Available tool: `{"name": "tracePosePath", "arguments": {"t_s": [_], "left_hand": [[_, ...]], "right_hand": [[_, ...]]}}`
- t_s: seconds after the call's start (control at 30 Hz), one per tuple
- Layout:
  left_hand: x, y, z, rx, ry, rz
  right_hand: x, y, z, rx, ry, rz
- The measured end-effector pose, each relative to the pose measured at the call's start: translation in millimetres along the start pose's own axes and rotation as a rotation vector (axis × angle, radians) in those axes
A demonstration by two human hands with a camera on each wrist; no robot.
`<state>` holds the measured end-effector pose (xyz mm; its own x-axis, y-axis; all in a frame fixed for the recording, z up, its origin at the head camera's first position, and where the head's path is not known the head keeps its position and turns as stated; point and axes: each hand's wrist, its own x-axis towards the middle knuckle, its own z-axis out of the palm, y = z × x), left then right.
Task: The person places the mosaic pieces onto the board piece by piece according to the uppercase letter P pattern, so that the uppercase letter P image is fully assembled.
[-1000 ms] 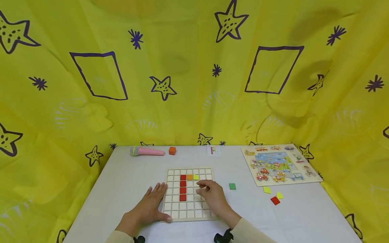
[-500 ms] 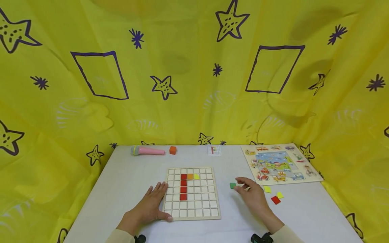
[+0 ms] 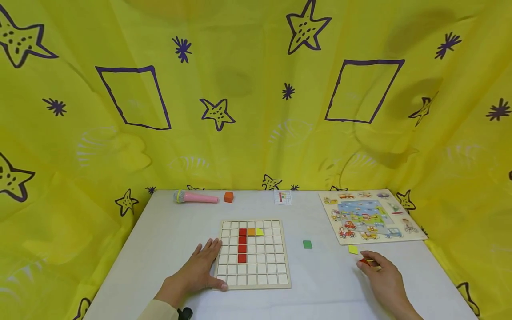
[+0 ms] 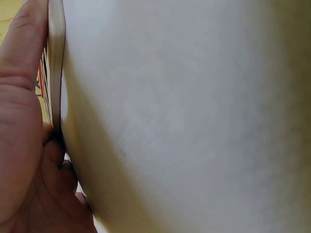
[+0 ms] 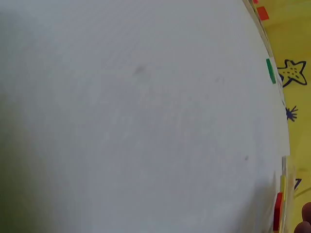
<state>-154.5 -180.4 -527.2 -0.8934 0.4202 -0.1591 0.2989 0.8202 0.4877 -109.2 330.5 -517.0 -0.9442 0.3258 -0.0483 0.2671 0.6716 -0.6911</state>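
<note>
A wooden grid board (image 3: pixel 262 269) lies in the middle of the table. It bears a column of red tiles (image 3: pixel 242 249), an orange tile (image 3: pixel 251 232) and a yellow tile (image 3: pixel 259 231). My left hand (image 3: pixel 198 266) rests along the board's left edge, fingers spread, thumb at its front corner. The left wrist view shows that hand (image 4: pixel 22 126) against the board's side (image 4: pixel 56 73). My right hand (image 3: pixel 384 278) is bent over a loose red tile (image 3: pixel 364 262), partly covering it. In the right wrist view, the fingertips (image 5: pixel 306 213) appear apart from the red tile (image 5: pixel 278 211).
A green tile (image 3: pixel 307 244) lies right of the board, and a loose yellow tile (image 3: pixel 353 250) lies farther right. Behind are a picture puzzle (image 3: pixel 336 233), a small pattern card (image 3: pixel 282 197), an orange cube (image 3: pixel 228 197) and a pink toy microphone (image 3: pixel 200 198).
My right hand has moved from the board, past the green tile, to the loose red tile at the right. The left hand stays at the board's edge.
</note>
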Motion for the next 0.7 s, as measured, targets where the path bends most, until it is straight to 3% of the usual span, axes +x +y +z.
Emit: {"name": "tracePosePath", "arguments": {"t_s": [0.13, 0.27, 0.47, 0.7], "left_hand": [[0.2, -0.7, 0.5, 0.005, 0.004, 0.008], [0.8, -1.0, 0.6, 0.010, 0.003, 0.003], [1.1, 0.7, -0.3, 0.000, -0.001, -0.006], [0.3, 3.8, -1.6, -0.003, 0.001, -0.017]], "right_hand": [[3.1, 14.9, -5.6, -0.013, -0.052, 0.079], [6.6, 22.4, -5.9, -0.041, -0.091, 0.091], [12.4, 24.4, -2.3, -0.115, -0.087, 0.016], [12.4, 13.3, 6.0, -0.116, -0.101, -0.082]]}}
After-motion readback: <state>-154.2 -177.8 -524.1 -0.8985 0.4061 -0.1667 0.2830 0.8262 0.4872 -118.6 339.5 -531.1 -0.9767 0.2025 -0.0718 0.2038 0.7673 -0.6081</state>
